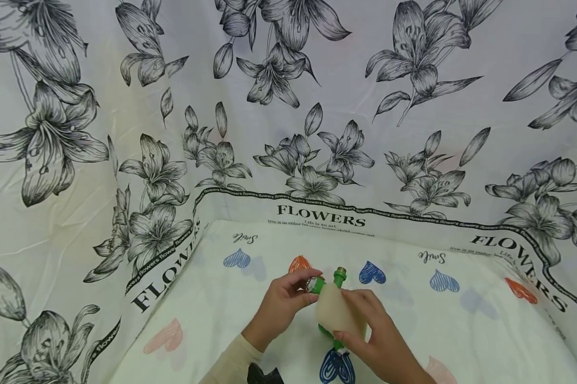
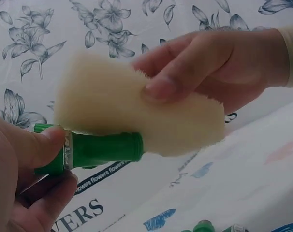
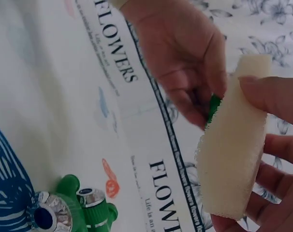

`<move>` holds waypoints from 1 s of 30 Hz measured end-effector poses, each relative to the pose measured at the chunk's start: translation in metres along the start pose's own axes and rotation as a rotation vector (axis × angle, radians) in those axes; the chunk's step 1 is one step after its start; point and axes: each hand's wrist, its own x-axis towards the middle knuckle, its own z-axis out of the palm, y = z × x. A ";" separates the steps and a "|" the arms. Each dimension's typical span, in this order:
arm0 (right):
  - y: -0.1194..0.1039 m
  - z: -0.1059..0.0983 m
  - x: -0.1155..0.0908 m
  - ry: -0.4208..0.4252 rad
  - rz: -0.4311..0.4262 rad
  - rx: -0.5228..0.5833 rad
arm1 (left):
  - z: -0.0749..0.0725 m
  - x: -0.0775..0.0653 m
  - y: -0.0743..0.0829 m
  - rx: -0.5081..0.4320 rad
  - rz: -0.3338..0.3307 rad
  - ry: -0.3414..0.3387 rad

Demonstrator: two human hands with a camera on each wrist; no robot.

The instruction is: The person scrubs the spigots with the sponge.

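My left hand (image 1: 281,301) pinches a green tube-shaped piece with a silver band (image 2: 105,147) between thumb and fingers. A thick cream sponge (image 1: 336,309) is gripped in my right hand (image 1: 375,330), thumb on one face and fingers on the other. In the left wrist view the sponge lies right alongside the green piece; I cannot tell whether they touch. Most of the green piece is hidden behind the sponge in the right wrist view. Below the hands, a green fitting with silver parts (image 3: 52,212) rests on the cloth, partly covered by the sponge in the head view.
A white cloth (image 1: 221,341) printed with hearts and words covers the table. Beside the silver-faced fitting lies a smaller green piece with a silver end (image 3: 94,203). A flower-printed curtain (image 1: 317,133) rises behind and at the left.
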 end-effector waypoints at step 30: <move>-0.007 -0.018 0.001 0.105 -0.167 0.119 | 0.006 -0.006 -0.014 -0.331 -0.055 -0.119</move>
